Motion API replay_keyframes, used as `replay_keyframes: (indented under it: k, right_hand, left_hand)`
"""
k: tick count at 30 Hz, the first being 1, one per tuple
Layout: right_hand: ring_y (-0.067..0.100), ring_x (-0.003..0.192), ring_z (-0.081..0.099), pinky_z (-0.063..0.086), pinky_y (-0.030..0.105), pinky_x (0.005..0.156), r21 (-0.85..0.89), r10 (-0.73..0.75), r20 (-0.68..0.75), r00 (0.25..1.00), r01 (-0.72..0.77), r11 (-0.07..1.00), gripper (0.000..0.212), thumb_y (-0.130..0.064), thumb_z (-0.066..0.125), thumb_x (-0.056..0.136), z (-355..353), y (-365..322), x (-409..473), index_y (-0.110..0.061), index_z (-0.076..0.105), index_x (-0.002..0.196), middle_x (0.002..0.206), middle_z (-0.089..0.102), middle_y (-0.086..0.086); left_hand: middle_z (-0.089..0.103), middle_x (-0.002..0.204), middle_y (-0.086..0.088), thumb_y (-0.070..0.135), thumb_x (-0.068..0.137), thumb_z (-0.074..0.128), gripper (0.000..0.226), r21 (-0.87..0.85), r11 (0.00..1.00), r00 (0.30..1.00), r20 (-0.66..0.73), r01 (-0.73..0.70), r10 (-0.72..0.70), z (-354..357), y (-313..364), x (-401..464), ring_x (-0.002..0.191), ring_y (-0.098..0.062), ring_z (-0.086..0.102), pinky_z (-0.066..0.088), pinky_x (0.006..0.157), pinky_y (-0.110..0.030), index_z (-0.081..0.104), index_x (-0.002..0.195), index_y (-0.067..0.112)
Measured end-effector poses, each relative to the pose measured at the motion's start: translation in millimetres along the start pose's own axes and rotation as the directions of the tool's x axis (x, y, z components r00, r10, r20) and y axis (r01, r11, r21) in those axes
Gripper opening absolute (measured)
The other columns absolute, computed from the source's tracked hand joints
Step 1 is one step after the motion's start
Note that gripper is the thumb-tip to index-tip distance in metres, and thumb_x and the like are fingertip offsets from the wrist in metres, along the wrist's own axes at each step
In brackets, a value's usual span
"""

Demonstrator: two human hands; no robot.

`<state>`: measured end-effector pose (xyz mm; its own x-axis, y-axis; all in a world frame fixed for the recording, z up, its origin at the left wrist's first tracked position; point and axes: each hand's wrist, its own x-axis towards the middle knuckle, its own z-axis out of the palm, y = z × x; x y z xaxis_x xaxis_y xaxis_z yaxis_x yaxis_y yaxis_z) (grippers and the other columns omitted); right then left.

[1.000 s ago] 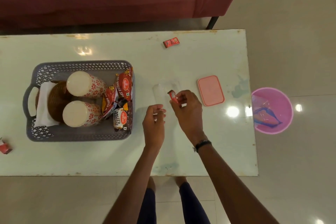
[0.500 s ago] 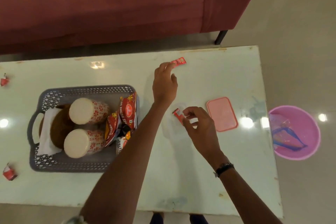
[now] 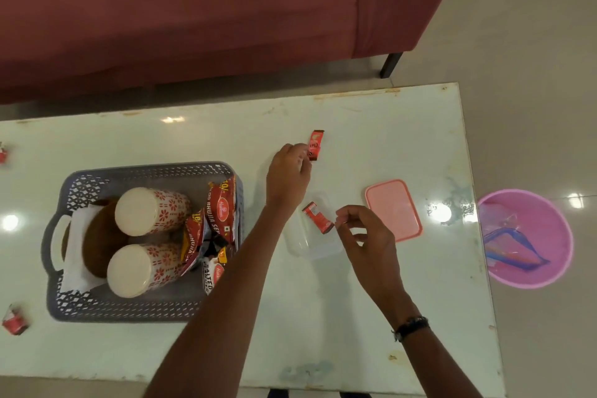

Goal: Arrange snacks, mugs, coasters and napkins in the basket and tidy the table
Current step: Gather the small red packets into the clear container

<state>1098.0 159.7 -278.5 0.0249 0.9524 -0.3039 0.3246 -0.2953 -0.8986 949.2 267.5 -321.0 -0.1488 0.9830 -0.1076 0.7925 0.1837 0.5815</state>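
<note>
A grey basket [image 3: 145, 169] on the white table [image 3: 371, 317] holds two floral mugs [image 3: 148, 211] lying on their sides, red snack packets [image 3: 222, 203], a white napkin [image 3: 75, 236] and brown coasters [image 3: 98, 236]. My left hand [image 3: 288, 173] reaches past the basket's right corner and pinches a small red candy bar [image 3: 315, 145] by its lower edge. My right hand [image 3: 366, 237] grips the end of a second red candy bar [image 3: 318, 221], which is over a clear plastic container [image 3: 310, 244].
A pink lid [image 3: 393, 210] lies right of the clear container. Two more red candies sit at the table's left edge [image 3: 14, 320] and far left [image 3: 2, 153]. A pink bin [image 3: 527, 237] stands on the floor to the right. A maroon sofa [image 3: 193, 10] runs behind the table.
My left hand went from beside the right hand out to the far candy bar and took hold of it, turning it upright. My right hand kept its candy over the clear container.
</note>
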Motion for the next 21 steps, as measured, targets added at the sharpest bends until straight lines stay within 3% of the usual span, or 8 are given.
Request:
replay_keyframes:
  k: [4, 7, 11, 14, 17, 21]
  right_hand:
    - [0.002, 0.087, 0.06, 0.044, 0.002, 0.064, -0.029, -0.004, 0.022, 1.0, 0.005, 1.0, 0.013, -0.009, 0.057, 0.09, 2.6, 3.6, 1.1, -0.016, 0.062, 0.1, 0.098, 0.066, -0.003]
    - [0.001, 0.086, 0.06, 0.045, 0.004, 0.064, -0.028, -0.012, 0.02, 1.0, 0.012, 1.0, 0.012, -0.009, 0.057, 0.09, 3.6, 5.9, 0.8, -0.015, 0.061, 0.1, 0.097, 0.065, -0.003]
    - [0.0, 0.086, 0.059, 0.045, 0.004, 0.063, -0.011, -0.006, 0.011, 1.0, 0.006, 1.0, 0.011, -0.01, 0.056, 0.091, 5.3, 2.0, -3.3, -0.017, 0.061, 0.098, 0.095, 0.065, -0.006]
    - [0.001, 0.084, 0.06, 0.045, 0.006, 0.061, 0.005, 0.001, 0.0, 1.0, -0.001, 1.0, 0.011, -0.008, 0.055, 0.091, 6.6, -3.7, -7.0, -0.017, 0.06, 0.096, 0.092, 0.065, -0.004]
    - [0.005, 0.082, 0.061, 0.047, 0.009, 0.059, -0.003, 0.01, 0.009, 1.0, -0.01, 1.0, 0.015, -0.004, 0.054, 0.09, 8.9, -9.0, -9.2, -0.018, 0.059, 0.093, 0.09, 0.067, -0.002]
    - [-0.007, 0.081, 0.06, 0.045, 0.005, 0.06, -0.067, 0.006, 0.029, 1.0, -0.004, 0.998, 0.017, -0.003, 0.054, 0.089, 10.9, -21.9, -14.6, -0.016, 0.058, 0.099, 0.088, 0.063, -0.014]
  left_hand:
    - [0.063, 0.107, -0.005, 0.047, 0.086, 0.054, 0.043, 0.101, 0.988, 0.994, -0.008, 0.114, -0.113, 8.4, 7.7, 11.2, 0.096, -0.019, 0.06, 0.053, 0.077, -0.031, 0.059, 0.11, 0.011]
    - [0.063, 0.106, -0.008, 0.039, 0.087, 0.057, 0.037, 0.202, 0.976, 0.995, 0.029, 0.085, -0.093, 13.1, 16.3, 22.2, 0.095, -0.022, 0.061, 0.051, 0.076, -0.031, 0.06, 0.106, 0.007]
    - [0.071, 0.085, -0.01, 0.026, 0.086, 0.061, 0.023, -0.019, 0.979, 0.979, -0.034, 0.203, -0.203, -13.1, 30.3, 6.4, 0.075, -0.019, 0.066, 0.047, 0.064, -0.024, 0.067, 0.088, 0.004]
    - [0.072, 0.07, -0.006, 0.031, 0.079, 0.068, 0.025, -0.1, 0.965, 0.968, -0.045, 0.241, -0.246, -37.3, 34.1, -44.4, 0.06, -0.017, 0.065, 0.053, 0.06, -0.032, 0.069, 0.077, 0.006]
    - [0.074, 0.075, -0.006, 0.041, 0.072, 0.072, 0.034, -0.077, 0.936, 0.932, 0.147, 0.344, -0.331, -43.1, 29.8, -91.4, 0.065, -0.02, 0.068, 0.056, 0.066, -0.037, 0.071, 0.083, 0.01]
    - [0.075, 0.089, -0.006, 0.042, 0.082, 0.064, 0.035, -0.115, 0.936, 0.942, 0.087, 0.332, -0.323, -55.3, 20.8, -115.6, 0.071, -0.02, 0.069, 0.056, 0.069, -0.033, 0.068, 0.095, 0.01]
